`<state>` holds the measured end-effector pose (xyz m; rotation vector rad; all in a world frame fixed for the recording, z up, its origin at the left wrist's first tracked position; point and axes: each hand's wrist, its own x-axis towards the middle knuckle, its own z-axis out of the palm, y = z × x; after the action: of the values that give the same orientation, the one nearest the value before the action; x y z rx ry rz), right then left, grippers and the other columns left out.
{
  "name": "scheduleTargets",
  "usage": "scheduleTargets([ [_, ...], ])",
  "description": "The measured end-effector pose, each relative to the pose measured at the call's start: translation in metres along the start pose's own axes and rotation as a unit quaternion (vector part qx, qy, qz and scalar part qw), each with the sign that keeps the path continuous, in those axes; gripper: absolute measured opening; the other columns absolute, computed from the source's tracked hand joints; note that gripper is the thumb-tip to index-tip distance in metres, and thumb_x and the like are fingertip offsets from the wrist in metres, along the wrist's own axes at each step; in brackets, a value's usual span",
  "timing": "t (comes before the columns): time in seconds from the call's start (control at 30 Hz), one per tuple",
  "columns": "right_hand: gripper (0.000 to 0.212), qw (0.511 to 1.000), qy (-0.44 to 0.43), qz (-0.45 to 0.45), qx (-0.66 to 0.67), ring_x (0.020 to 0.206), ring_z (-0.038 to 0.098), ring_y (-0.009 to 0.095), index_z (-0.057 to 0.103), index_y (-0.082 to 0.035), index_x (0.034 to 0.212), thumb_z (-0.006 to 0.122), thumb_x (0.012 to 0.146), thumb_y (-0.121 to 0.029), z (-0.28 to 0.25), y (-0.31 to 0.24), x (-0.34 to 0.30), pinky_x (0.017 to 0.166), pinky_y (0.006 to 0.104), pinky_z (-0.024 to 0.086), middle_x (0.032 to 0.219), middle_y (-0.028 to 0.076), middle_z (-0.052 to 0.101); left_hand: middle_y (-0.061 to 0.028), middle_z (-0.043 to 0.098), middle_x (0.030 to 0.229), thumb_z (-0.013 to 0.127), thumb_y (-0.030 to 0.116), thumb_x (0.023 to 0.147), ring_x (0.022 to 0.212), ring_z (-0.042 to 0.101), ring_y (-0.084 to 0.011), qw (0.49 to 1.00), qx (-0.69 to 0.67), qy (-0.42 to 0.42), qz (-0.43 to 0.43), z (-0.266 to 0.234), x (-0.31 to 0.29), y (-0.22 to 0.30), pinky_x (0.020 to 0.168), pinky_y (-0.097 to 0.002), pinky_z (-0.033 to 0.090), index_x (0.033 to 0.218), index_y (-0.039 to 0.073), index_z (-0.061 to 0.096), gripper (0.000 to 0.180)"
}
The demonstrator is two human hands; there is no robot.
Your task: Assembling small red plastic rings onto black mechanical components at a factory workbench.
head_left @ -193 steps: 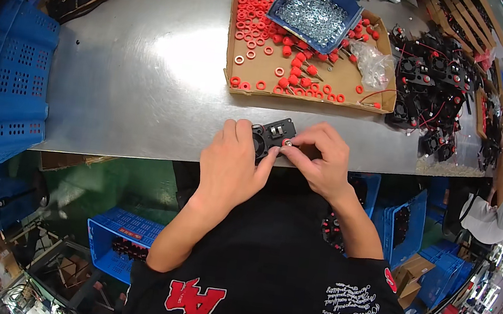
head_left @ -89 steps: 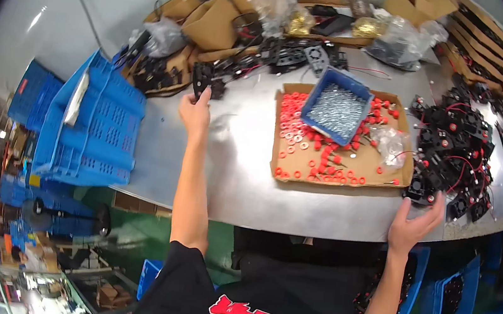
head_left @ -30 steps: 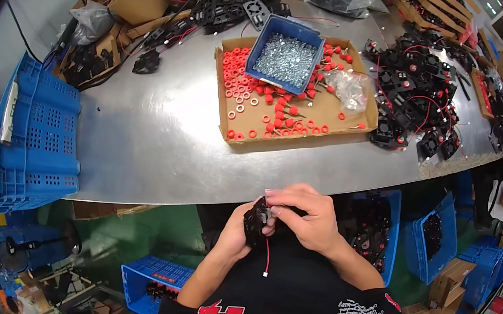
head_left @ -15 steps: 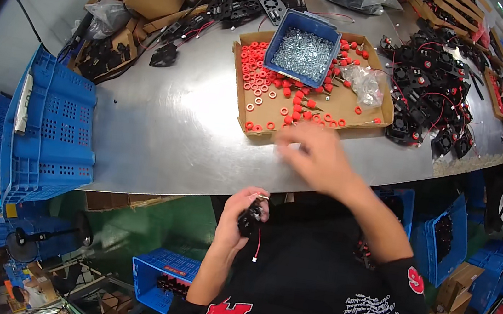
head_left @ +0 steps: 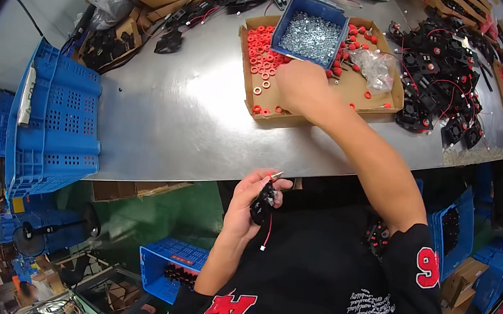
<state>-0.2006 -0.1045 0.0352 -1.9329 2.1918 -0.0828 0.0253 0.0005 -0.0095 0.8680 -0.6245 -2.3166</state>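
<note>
My left hand [head_left: 244,204], near the table's front edge, is closed round a black plastic part [head_left: 262,208]. From the part hangs a thin red wire with a white plug [head_left: 263,247], and a small metal tip shows above the fingers. My right hand [head_left: 302,89] is over the shallow cardboard tray [head_left: 247,96], just in front of a blue bin [head_left: 305,59] of small shiny metal pieces. Its fingers are hidden behind the back of the hand. Red rings [head_left: 259,47] lie left of it, and red knob-like pieces [head_left: 357,36] lie beyond and to the right.
Black fan assemblies [head_left: 434,73] with red wires are heaped on the table's right. A clear plastic bag [head_left: 374,70] lies in the tray. A blue perforated crate [head_left: 62,122] stands at the left edge. Another blue crate [head_left: 168,260] sits below the table.
My right hand has moved forward and a little left, from the tray's front edge to over its contents. My left hand has risen slightly with the black plastic part.
</note>
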Motion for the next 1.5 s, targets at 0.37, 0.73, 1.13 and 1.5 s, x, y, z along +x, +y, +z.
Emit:
scheduleTargets([
  [0.37,0.013,0.970,0.191,-0.038,0.148,0.083,0.065,0.036,0.067,-0.001,0.087,0.064,0.083,-0.012,0.007,0.063,-0.045,0.076,0.0449,0.052,0.085,0.016,0.066,-0.0087,0.059,0.086,0.046,0.021,0.097,0.073,0.053,-0.0180,0.999,-0.043,0.003,-0.030,-0.006,0.002,-0.001,0.068,-0.0310,0.039,0.113,-0.003,0.058,0.032],
  [0.73,0.015,0.955,0.197,-0.182,0.125,0.092,0.065,0.032,0.065,-0.003,0.100,0.061,0.086,-0.008,0.042,0.022,0.004,0.079,0.0405,0.053,0.094,0.012,0.065,-0.0089,0.059,0.085,0.049,0.024,0.097,0.072,0.054,-0.0191,0.999,-0.022,-0.043,-0.020,-0.011,0.005,-0.010,0.068,-0.0328,0.042,0.110,-0.001,0.058,0.030],
  [1.13,0.020,0.980,0.154,-0.108,-0.062,0.090,0.067,0.033,0.064,0.005,0.099,0.060,0.083,-0.004,0.036,-0.003,0.011,0.079,0.0402,0.057,0.098,0.019,0.065,-0.0083,0.059,0.078,0.047,0.024,0.099,0.070,0.054,-0.0194,0.999,-0.053,0.011,0.000,-0.018,-0.011,-0.003,0.068,-0.0327,0.041,0.105,0.000,0.060,0.028],
  [1.5,0.019,0.983,0.163,-0.065,-0.049,0.092,0.069,0.032,0.062,0.003,0.101,0.059,0.084,-0.004,0.025,-0.021,0.033,0.079,0.0389,0.058,0.098,0.020,0.066,-0.0091,0.059,0.082,0.046,0.025,0.101,0.073,0.055,-0.0204,0.998,-0.056,-0.028,-0.009,-0.017,-0.005,-0.006,0.069,-0.0333,0.043,0.106,-0.001,0.059,0.030],
])
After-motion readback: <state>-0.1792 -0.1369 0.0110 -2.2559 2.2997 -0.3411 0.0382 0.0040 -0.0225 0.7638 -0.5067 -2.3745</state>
